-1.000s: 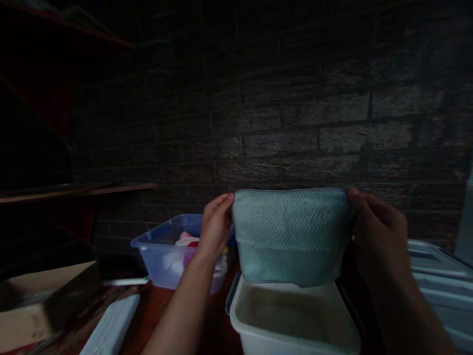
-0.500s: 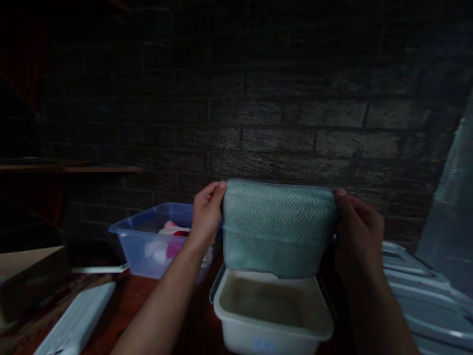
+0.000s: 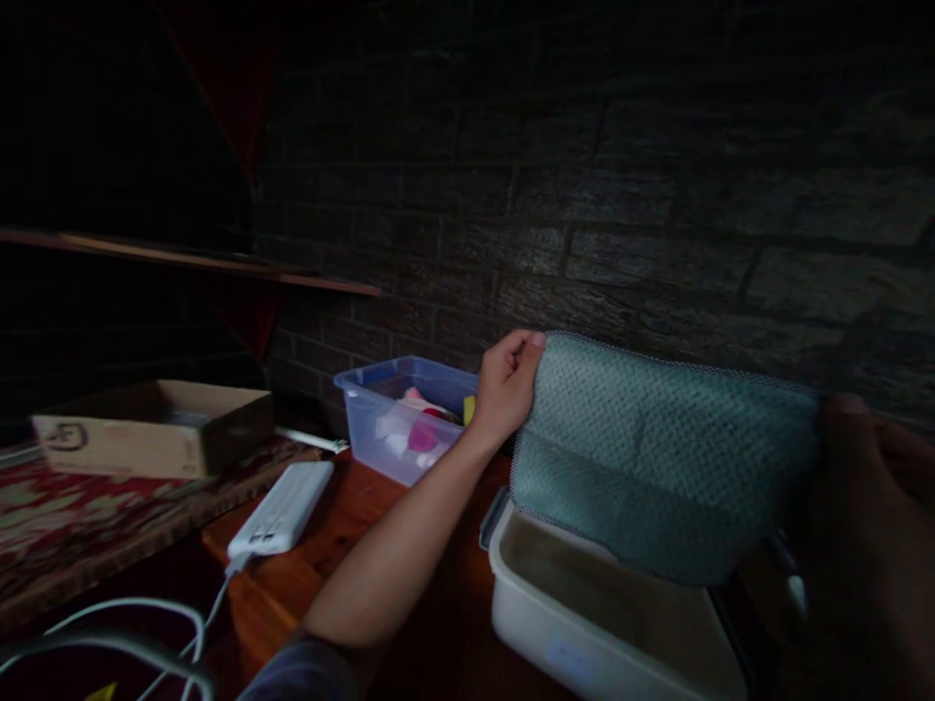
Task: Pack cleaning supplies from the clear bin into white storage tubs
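Note:
A green textured cloth (image 3: pixel 657 448) with a dark stitched edge hangs stretched between my two hands. My left hand (image 3: pixel 509 382) pinches its upper left corner between thumb and fingers. At the upper right corner, my right hand (image 3: pixel 873 477) grips the cloth, dark and partly blurred near the frame's edge. Below the cloth stands a white plastic tub (image 3: pixel 584 623), whose far rim the cloth partly hides. What shows of the tub's inside looks bare, though shadowed.
A clear bluish bin (image 3: pixel 376 438) with colourful items stands by the brick wall (image 3: pixel 541 243). Left are a white power bank (image 3: pixel 284 506) with a cable (image 3: pixel 197 623), a cardboard box (image 3: pixel 124 443) on a patterned rug (image 3: pixel 109 516), and a wall shelf (image 3: pixel 219 261). Beneath is a wooden tabletop (image 3: pixel 365 526).
The view has swung left, bringing the cardboard box and power bank further in. The cloth stays stretched between both hands and now slants down to the right.

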